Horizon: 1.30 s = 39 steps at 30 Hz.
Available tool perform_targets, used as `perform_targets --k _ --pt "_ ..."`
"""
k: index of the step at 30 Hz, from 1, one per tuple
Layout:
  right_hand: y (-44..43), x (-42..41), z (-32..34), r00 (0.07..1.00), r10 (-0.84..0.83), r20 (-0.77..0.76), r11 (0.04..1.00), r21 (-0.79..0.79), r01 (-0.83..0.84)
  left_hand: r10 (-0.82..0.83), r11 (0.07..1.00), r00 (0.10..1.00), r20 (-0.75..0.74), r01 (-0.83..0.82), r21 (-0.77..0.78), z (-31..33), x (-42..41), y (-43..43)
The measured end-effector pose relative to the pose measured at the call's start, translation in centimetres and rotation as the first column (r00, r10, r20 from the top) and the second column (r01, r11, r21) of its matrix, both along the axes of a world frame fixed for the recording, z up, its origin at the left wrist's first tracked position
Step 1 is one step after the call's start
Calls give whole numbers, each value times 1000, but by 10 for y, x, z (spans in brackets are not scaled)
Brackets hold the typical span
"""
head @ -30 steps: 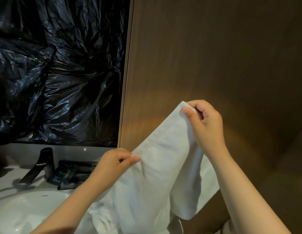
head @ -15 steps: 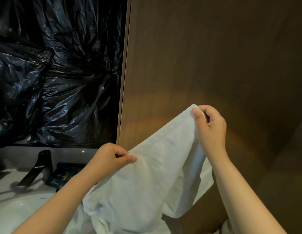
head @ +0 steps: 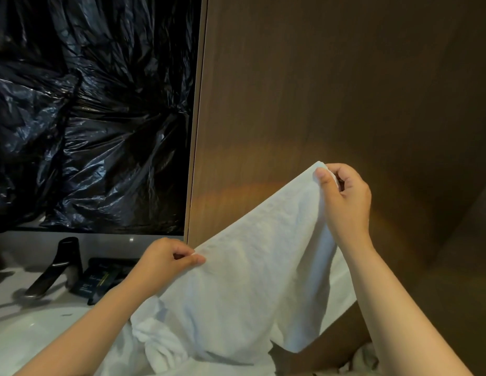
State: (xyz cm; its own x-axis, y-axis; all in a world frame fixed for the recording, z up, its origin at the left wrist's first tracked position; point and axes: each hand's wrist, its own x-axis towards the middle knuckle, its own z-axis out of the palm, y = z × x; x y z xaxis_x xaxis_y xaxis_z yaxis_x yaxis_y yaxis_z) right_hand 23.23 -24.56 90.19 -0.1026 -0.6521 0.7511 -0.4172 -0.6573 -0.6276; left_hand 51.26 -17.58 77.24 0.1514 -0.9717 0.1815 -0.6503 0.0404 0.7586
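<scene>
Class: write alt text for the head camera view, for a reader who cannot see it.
Two bare hands hold up a white cloth: the right hand pinches its top corner, the left hand pinches its edge lower down. Behind are a brown wood-grain wall panel and crumpled black plastic sheeting; a black tap stands by a white basin.

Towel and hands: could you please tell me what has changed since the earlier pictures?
The left hand drew slightly left and the right hand slightly right, spreading the towel edge between them. Both hands still pinch that edge; the faucet stayed put.
</scene>
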Motion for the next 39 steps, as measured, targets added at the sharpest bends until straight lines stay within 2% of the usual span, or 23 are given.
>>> perform_targets --k 6,12,20,23,29,34,39 --pt "-3 -5 9 1000 -28 3 1000 -4 28 -10 993 997 79 0 116 -13 8 -5" --pt "-10 -5 12 999 -50 6 999 -9 50 56 998 989 134 -58 15 -20 15 -11" --pt "-19 -15 9 995 -102 15 995 5 102 82 996 997 11 -82 40 -26 35 -12" --pt "-21 -15 7 994 -109 9 994 11 109 46 998 998 -43 -44 54 -27 34 -9" --pt "-18 -7 -3 998 -55 -35 998 34 56 -30 989 999 38 24 149 -54 17 -4" --pt "-18 -10 -26 997 -37 -75 995 86 43 62 993 997 56 -67 95 -81 9 2" --pt "-23 -23 -33 995 -76 -64 992 100 82 136 991 990 -48 -135 21 -81 19 1"
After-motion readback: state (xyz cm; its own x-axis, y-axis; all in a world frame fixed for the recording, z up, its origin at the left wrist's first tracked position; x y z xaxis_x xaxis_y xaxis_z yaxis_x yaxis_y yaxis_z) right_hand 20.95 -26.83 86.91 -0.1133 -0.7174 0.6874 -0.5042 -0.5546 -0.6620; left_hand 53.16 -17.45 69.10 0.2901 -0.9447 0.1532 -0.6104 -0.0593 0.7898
